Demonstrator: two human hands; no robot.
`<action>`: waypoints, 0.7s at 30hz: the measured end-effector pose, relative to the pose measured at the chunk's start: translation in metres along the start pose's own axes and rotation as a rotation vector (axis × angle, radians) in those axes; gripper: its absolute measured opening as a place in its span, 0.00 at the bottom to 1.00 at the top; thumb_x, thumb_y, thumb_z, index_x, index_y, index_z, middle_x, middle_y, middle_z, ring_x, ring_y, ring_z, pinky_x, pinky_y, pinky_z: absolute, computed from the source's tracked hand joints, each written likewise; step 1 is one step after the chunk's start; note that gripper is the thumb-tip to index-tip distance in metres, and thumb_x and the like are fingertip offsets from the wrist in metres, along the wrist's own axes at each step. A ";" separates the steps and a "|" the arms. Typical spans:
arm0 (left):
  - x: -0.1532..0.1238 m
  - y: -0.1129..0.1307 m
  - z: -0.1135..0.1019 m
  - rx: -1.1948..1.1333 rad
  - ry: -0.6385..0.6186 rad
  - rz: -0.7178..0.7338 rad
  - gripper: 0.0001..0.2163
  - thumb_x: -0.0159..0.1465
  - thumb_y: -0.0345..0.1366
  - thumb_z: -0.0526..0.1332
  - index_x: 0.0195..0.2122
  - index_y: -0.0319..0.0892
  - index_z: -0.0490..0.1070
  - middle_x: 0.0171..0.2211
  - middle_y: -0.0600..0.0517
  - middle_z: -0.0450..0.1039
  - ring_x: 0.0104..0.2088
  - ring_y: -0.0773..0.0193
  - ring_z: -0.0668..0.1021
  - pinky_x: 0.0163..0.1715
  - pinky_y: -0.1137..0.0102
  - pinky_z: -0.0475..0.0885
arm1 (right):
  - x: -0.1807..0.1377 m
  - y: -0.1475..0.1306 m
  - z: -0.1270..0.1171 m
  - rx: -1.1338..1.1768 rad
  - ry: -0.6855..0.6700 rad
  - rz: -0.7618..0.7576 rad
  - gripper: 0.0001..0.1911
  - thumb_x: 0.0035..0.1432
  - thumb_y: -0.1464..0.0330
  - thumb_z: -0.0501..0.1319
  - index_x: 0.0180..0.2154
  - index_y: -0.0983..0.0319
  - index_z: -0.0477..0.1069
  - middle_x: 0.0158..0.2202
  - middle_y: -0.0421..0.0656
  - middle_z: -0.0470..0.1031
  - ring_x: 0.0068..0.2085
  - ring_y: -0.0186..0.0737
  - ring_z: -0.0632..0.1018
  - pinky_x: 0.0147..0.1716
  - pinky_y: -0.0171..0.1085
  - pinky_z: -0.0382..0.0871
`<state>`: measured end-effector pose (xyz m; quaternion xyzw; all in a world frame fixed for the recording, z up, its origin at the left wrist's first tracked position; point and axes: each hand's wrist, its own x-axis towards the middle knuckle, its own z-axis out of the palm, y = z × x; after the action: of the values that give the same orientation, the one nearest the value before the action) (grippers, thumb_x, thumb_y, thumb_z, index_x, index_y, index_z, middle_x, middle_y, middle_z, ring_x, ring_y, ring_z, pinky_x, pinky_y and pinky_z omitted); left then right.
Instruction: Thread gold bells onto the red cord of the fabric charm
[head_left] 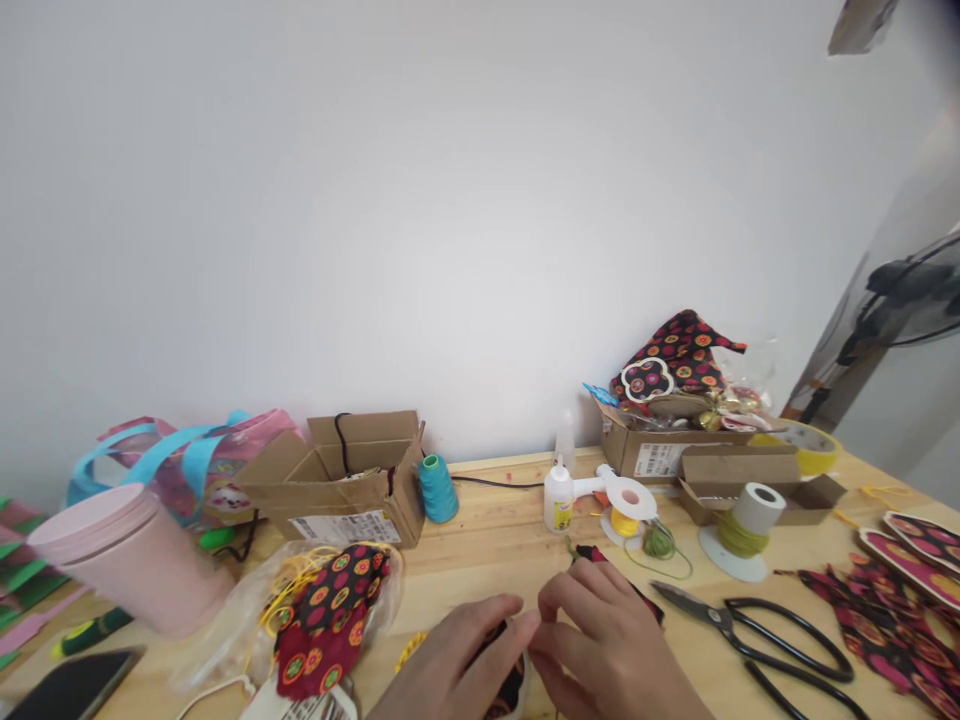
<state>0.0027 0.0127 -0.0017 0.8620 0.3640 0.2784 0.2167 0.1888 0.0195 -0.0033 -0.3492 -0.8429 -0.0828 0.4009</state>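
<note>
At the bottom middle, my left hand (pixel 457 660) is closed around a dark patterned fabric piece (pixel 510 690) with a pale edge, mostly hidden under the fingers. My right hand (pixel 600 640) is beside it with its fingers pinched together, fingertips close to the left hand's. What the right fingers hold, if anything, is hidden. Behind the right hand lies a dark red and black cloth piece (pixel 592 553) with a green tip. A bit of yellow cord (pixel 410 652) shows left of my left hand. Black-handled scissors (pixel 726 618) lie open to the right.
Left are a pink cup (pixel 135 560), a phone (pixel 75 685), an open cardboard box (pixel 337 490) and patterned fabric (pixel 334 610). Ahead stand a teal thread cone (pixel 438 490), a glue bottle (pixel 558 498) and a yellow cord spool (pixel 626 510). Fabric scraps (pixel 885 620) lie right.
</note>
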 end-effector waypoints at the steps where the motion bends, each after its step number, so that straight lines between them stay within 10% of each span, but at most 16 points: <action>1: 0.000 0.000 -0.001 -0.012 0.000 -0.011 0.25 0.50 0.34 0.62 0.49 0.56 0.59 0.46 0.49 0.70 0.44 0.55 0.72 0.43 0.66 0.67 | 0.000 0.000 0.001 -0.027 -0.003 -0.021 0.07 0.48 0.75 0.54 0.22 0.60 0.66 0.21 0.39 0.67 0.24 0.34 0.63 0.23 0.34 0.53; 21: -0.007 -0.005 -0.003 0.071 -0.013 -0.021 0.31 0.48 0.33 0.63 0.52 0.56 0.54 0.48 0.48 0.68 0.45 0.54 0.71 0.42 0.65 0.67 | -0.044 0.018 -0.002 0.322 -0.110 0.244 0.09 0.44 0.80 0.53 0.24 0.61 0.66 0.25 0.41 0.67 0.27 0.34 0.69 0.25 0.31 0.65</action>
<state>-0.0061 0.0112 -0.0048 0.8671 0.3814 0.2572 0.1913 0.2211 0.0096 -0.0369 -0.3841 -0.8173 0.1211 0.4121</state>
